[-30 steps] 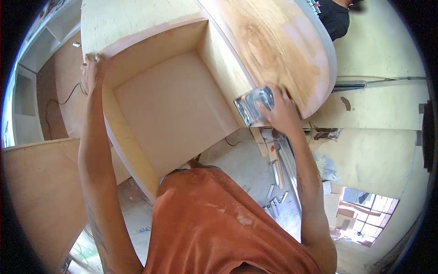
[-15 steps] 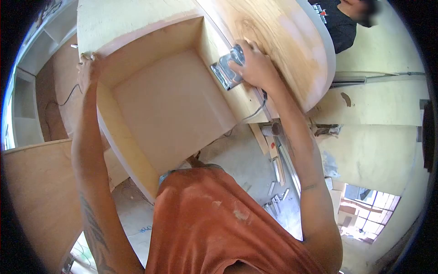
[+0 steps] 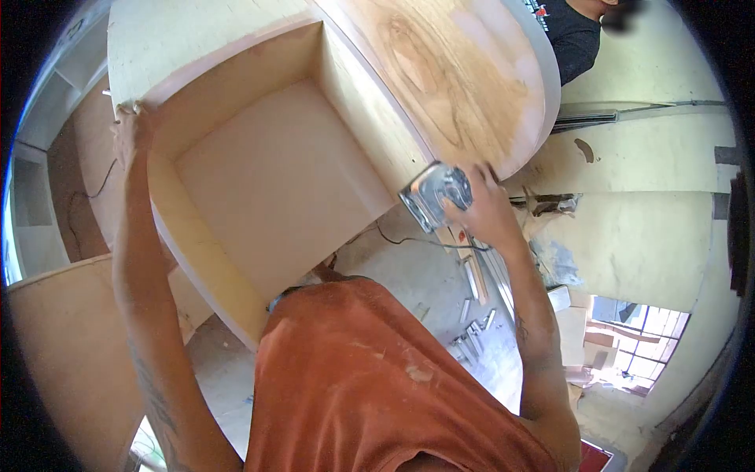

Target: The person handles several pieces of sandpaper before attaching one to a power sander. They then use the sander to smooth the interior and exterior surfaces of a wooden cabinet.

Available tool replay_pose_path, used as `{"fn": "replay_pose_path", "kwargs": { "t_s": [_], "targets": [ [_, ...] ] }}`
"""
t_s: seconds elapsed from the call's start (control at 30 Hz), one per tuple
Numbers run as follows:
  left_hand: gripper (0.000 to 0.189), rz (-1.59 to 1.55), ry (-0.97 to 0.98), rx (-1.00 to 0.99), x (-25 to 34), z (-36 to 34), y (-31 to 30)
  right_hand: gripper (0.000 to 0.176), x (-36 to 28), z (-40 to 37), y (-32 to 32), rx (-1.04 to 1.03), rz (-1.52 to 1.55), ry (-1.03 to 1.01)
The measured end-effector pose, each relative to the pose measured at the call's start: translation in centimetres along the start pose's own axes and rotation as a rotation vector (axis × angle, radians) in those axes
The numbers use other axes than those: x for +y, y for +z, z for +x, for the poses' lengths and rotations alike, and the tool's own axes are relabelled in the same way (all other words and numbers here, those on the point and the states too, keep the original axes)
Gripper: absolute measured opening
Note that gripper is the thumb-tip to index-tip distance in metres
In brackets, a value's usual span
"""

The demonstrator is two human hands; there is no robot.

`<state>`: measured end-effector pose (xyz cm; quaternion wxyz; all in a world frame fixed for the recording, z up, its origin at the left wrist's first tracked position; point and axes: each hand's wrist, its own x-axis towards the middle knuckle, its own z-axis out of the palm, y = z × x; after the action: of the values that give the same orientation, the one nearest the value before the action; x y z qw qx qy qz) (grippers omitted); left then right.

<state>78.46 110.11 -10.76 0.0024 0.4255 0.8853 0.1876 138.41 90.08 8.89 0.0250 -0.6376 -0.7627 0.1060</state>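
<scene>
My right hand (image 3: 489, 208) is wrapped round a palm sander (image 3: 434, 197), which is at the near end of the wooden cabinet's right side wall. Its base plate faces left and is tilted. A dark cord trails from the sander. At the far left corner of the open wooden cabinet (image 3: 208, 259), my left hand (image 3: 132, 134) has its fingers curled over the edge. The cabinet's inside has pale walls and a smooth light brown panel. A rounded wood-grain top (image 3: 448, 71) curves along the right, with pinkish patches near its rim.
Another person in a dark shirt (image 3: 570, 39) is at the upper right. Wood strips (image 3: 476, 275) and several short metal pieces (image 3: 472, 338) lie on the grey floor (image 3: 393, 283). A brown board (image 3: 71, 338) is at the left, and white shelving (image 3: 35, 189) stands beyond it.
My right hand has brought the sander down along the right side wall, toward me, to its near end. My left hand stays on the cabinet corner; the whole view has shifted slightly.
</scene>
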Motion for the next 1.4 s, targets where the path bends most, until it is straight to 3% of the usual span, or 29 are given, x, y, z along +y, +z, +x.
{"fn": "replay_pose_path", "kwargs": {
  "t_s": [0.07,0.1,0.2,0.3,0.43,0.5,0.67,0.73,0.87,1.03,1.13,1.27,1.4],
  "targets": [
    [0.072,0.064,0.075,0.019,-2.5,1.4,2.2,0.056,-0.6,1.2,0.3,0.016,0.015,-0.005],
    [0.069,-0.037,-0.072,-0.025,1.4,-2.5,-2.8,0.055,-0.6,1.7,0.5,0.054,0.040,-0.015],
    [0.069,0.054,0.031,-0.015,-1.2,0.3,0.0,0.056,0.3,0.4,0.3,0.031,0.054,0.020],
    [0.069,0.041,-0.087,-0.117,2.2,-3.0,-4.1,0.057,1.2,-0.7,0.3,0.030,0.044,-0.043],
    [0.071,0.176,0.106,-0.040,-0.1,-1.4,-0.7,0.058,0.4,-0.1,0.4,0.016,-0.029,0.019],
    [0.069,0.033,-0.010,-0.046,-0.1,-0.8,-1.4,0.058,0.1,0.1,0.2,0.003,-0.010,0.007],
    [0.070,0.071,0.009,-0.095,0.8,-2.4,-1.9,0.059,1.5,-0.8,0.2,0.044,0.126,-0.074],
    [0.071,0.027,0.001,-0.090,2.1,-3.6,-2.0,0.059,0.2,0.9,0.2,-0.038,-0.080,-0.024],
    [0.071,-0.036,-0.053,-0.033,1.7,-3.0,-3.6,0.059,-2.3,6.3,0.0,-0.020,0.001,-0.013],
    [0.051,0.190,0.239,0.094,1.0,-2.4,-1.4,0.056,-3.6,14.5,1.1,0.112,0.065,-0.110],
    [0.045,0.196,0.225,0.036,2.7,-4.1,-3.9,0.057,-5.1,19.6,1.5,0.137,0.037,-0.159],
    [0.052,0.148,0.180,0.016,2.1,-3.4,-3.1,0.056,-8.5,23.8,0.0,0.094,0.008,-0.133],
    [0.061,0.044,0.101,-0.002,-0.7,-1.1,-0.9,0.050,-8.3,24.6,0.8,0.182,-0.056,-0.211]
  ]
}}
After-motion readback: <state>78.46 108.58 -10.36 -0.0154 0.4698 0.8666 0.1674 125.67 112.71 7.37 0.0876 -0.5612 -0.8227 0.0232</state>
